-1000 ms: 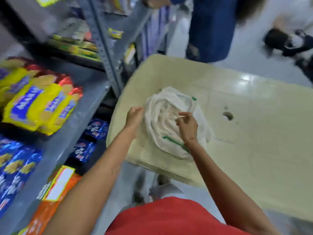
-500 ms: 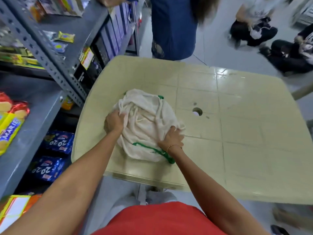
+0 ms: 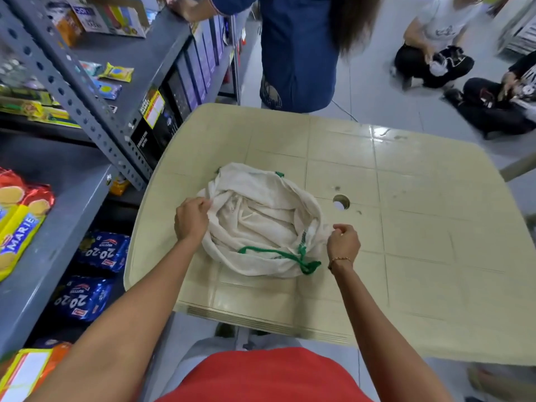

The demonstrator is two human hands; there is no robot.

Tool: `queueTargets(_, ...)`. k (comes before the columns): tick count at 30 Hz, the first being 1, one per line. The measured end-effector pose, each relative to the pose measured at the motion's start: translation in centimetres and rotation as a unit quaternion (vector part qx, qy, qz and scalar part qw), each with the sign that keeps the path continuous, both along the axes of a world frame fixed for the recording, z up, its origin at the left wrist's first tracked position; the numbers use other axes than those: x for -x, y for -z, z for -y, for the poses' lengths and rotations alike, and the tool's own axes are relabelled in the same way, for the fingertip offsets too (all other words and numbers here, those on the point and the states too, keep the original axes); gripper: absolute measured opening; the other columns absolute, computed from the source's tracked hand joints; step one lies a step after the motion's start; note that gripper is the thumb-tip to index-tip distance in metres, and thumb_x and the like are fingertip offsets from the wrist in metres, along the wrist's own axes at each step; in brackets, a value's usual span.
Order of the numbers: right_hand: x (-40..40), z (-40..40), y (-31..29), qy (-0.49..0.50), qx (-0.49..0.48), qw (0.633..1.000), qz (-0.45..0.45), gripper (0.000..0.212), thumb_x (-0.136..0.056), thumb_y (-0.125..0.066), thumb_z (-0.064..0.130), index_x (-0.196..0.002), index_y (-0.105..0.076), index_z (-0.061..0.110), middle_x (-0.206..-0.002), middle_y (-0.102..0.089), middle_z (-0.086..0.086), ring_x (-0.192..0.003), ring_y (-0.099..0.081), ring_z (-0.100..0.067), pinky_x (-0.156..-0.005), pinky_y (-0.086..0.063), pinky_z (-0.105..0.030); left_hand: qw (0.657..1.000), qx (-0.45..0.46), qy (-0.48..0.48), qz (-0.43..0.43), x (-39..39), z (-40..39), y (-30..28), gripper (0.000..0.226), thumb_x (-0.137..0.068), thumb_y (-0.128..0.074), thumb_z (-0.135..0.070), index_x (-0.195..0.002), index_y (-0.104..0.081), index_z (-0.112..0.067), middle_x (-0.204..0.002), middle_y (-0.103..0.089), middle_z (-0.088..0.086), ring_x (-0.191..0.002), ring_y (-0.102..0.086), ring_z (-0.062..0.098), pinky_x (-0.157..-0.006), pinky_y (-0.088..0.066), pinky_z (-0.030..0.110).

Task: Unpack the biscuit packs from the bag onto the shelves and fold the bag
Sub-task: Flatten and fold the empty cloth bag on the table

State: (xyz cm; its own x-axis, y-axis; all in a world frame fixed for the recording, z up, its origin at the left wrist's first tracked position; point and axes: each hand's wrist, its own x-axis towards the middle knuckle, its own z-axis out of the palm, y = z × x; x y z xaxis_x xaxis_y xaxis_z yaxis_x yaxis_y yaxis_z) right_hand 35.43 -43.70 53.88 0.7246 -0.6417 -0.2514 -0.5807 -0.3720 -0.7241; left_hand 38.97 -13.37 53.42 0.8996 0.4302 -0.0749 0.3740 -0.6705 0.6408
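A crumpled white cloth bag (image 3: 258, 216) with green handles lies on the cream plastic table (image 3: 420, 242), its mouth spread wide. My left hand (image 3: 190, 219) pinches the bag's left rim. My right hand (image 3: 343, 242) grips the rim on the right, near a green handle (image 3: 304, 261). Nothing shows inside the bag but folds of cloth. Yellow Marie biscuit packs (image 3: 20, 224) lie on the grey shelf (image 3: 66, 198) at the left. Blue 20-20 biscuit packs (image 3: 101, 250) sit on the shelf below.
A slotted grey upright (image 3: 87, 111) of the rack stands close to the table's left corner. A person in blue (image 3: 295, 53) stands at the table's far edge. Two people (image 3: 435, 47) sit on the floor at the far right. The table has a round hole (image 3: 341, 202).
Both hands have gone from pressing on the bunched bag to gripping its rim on either side, and the bag's mouth has been pulled wider. The camera view has swung right.
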Motion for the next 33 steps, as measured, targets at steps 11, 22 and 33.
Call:
queueTargets(11, -2.6, -5.9, -1.2, -0.216, 0.228, 0.940, -0.131, 0.054, -0.080, -0.060, 0.042, -0.123, -0.050, 0.009, -0.144, -0.036, -0.017, -0.132, -0.034, -0.036, -0.099, -0.038, -0.047, 0.995, 0.017, 0.094, -0.033, -2.1, 0.5, 0.3, 0.048, -0.097, -0.047, -0.026, -0.136, -0.038, 0.000, -0.143, -0.039, 0.021, -0.130, -0.036, 0.036, -0.109, -0.030, 0.043)
queueTargets(22, -0.6, -3.0, -5.3, -0.175, -0.068, 0.961, 0.201, 0.018, -0.093, -0.042, 0.002, -0.088, -0.055, 0.012, -0.075, -0.056, 0.016, -0.070, -0.053, 0.006, -0.065, -0.042, -0.013, 0.996, 0.051, 0.053, -0.045, -7.7, 1.2, 0.7, 0.016, -0.079, -0.068, -0.028, -0.093, -0.068, -0.022, -0.100, -0.072, 0.006, -0.099, -0.062, 0.031, -0.092, -0.042, 0.037)
queueTargets(33, -1.0, -0.8, -5.8, -0.011, 0.082, 0.996, 0.035, 0.033, -0.070, -0.043, 0.026, -0.093, -0.060, 0.010, -0.092, -0.067, -0.016, -0.080, -0.059, -0.036, -0.062, -0.032, -0.027, 0.971, 0.165, 0.171, 0.020, -5.7, -1.6, -3.5, 0.032, -0.067, -0.083, -0.032, -0.085, -0.062, -0.017, -0.074, -0.059, -0.008, -0.068, -0.053, 0.004, -0.059, -0.039, 0.013)
